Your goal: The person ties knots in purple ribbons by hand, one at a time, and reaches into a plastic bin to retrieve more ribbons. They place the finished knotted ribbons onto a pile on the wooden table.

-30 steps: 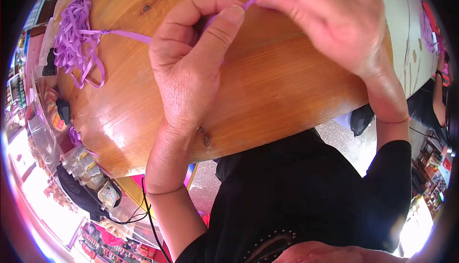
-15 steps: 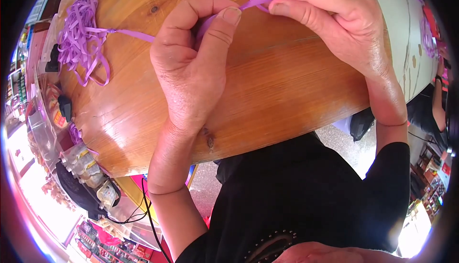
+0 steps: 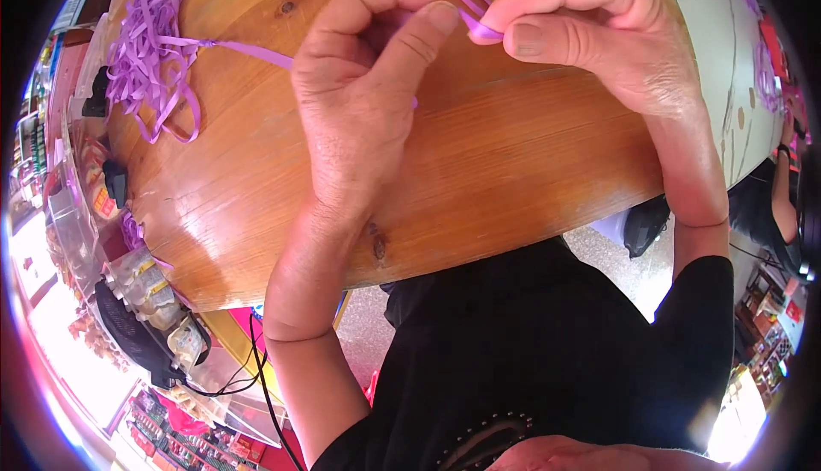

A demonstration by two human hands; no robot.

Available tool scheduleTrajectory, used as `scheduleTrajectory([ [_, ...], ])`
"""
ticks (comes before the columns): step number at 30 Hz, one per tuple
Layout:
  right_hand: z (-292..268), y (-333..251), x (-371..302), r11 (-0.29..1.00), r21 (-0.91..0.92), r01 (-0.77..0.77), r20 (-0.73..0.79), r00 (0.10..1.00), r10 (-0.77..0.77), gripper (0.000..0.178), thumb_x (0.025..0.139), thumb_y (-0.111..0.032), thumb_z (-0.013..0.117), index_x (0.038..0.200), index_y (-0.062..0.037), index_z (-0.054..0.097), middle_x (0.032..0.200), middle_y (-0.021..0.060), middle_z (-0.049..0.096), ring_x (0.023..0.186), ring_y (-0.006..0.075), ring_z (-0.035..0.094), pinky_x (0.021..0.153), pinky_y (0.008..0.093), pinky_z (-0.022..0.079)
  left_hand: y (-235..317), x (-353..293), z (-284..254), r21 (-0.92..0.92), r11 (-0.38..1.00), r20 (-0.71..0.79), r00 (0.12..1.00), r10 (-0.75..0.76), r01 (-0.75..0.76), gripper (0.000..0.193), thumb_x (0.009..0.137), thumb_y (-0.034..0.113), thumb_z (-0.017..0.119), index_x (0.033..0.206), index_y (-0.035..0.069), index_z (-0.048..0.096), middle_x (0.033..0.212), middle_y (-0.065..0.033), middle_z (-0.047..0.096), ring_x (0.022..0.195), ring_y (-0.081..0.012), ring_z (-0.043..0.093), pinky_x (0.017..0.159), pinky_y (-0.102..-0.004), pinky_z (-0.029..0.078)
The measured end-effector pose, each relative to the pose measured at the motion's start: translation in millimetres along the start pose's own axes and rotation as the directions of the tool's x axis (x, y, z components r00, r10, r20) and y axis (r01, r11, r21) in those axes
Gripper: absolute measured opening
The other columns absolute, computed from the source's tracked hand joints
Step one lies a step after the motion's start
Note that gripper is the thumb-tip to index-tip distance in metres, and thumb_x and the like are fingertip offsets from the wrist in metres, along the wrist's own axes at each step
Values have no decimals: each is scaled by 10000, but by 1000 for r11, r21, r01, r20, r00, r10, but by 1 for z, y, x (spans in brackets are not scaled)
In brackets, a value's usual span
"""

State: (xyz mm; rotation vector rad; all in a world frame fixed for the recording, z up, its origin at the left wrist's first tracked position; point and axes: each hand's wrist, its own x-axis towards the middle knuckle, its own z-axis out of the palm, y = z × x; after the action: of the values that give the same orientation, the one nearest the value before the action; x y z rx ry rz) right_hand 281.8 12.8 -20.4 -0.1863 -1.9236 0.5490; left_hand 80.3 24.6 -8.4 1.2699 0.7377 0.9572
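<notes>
A narrow purple ribbon (image 3: 252, 50) runs from a tangled purple ribbon heap (image 3: 152, 52) at the far left to my left hand (image 3: 363, 99). There my thumb and curled index finger pinch it, and a small bit of purple peeks out by the palm's right edge. My right hand (image 3: 594, 39) is closed, its thumb and fingers gripping the ribbon just to the right of the left fingertips. From that grip a loop of ribbon rises toward the top edge. My fingers hide how the strands cross between the hands.
Both hands are above a round wooden table (image 3: 513, 154). A white surface with dark cracks (image 3: 727, 69) adjoins it at right. Clear plastic containers (image 3: 150, 287) and a black mesh bag (image 3: 128, 325) crowd the left side. Another person's arm (image 3: 784, 189) shows at the far right.
My left hand has shifted slightly right. The right hand's fingers have curled down and closed on the ribbon, and the loop above it has moved a little right.
</notes>
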Motion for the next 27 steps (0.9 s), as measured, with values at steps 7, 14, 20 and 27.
scheduleTrajectory([
  [7, 22, -57, 29, 661, 104, -743, -215, 632, 744, 258, 852, 15, 652, 1094, -63, 699, 947, 76, 674, 852, 174, 625, 793, 230, 503, -6, -10, 4, -177, 979, 22, 994, 104, -98, 108, 867, -58, 632, 958, 0, 635, 846, 14, 626, 760, -18, 538, 684, -151, 432],
  [14, 26, -63, 35, 619, -342, -707, -300, 706, 641, 294, 833, 39, 667, 1114, -45, 684, 881, 79, 644, 800, 178, 626, 648, 244, 507, -8, -11, 6, 11, 989, -58, 987, 147, -146, 103, 862, -61, 643, 942, 4, 640, 825, 42, 587, 720, -13, 496, 672, -153, 416],
  [20, 25, -68, 36, 541, -620, -568, -250, 797, 550, 229, 814, 20, 691, 1040, -12, 673, 876, 84, 642, 783, 190, 637, 619, 254, 513, -12, -12, 10, -29, 983, -2, 984, 180, -180, 160, 879, -2, 642, 1038, -9, 658, 981, -36, 676, 893, -71, 582, 792, -184, 435],
  [27, 18, -64, 43, 526, -191, -829, -248, 559, 791, 191, 827, 31, 667, 1009, -26, 660, 883, 67, 657, 912, 202, 663, 780, 262, 543, -7, -16, 5, -83, 990, 23, 993, 113, -111, 150, 888, 21, 632, 1033, -6, 655, 963, -51, 678, 795, -61, 554, 683, -182, 405],
])
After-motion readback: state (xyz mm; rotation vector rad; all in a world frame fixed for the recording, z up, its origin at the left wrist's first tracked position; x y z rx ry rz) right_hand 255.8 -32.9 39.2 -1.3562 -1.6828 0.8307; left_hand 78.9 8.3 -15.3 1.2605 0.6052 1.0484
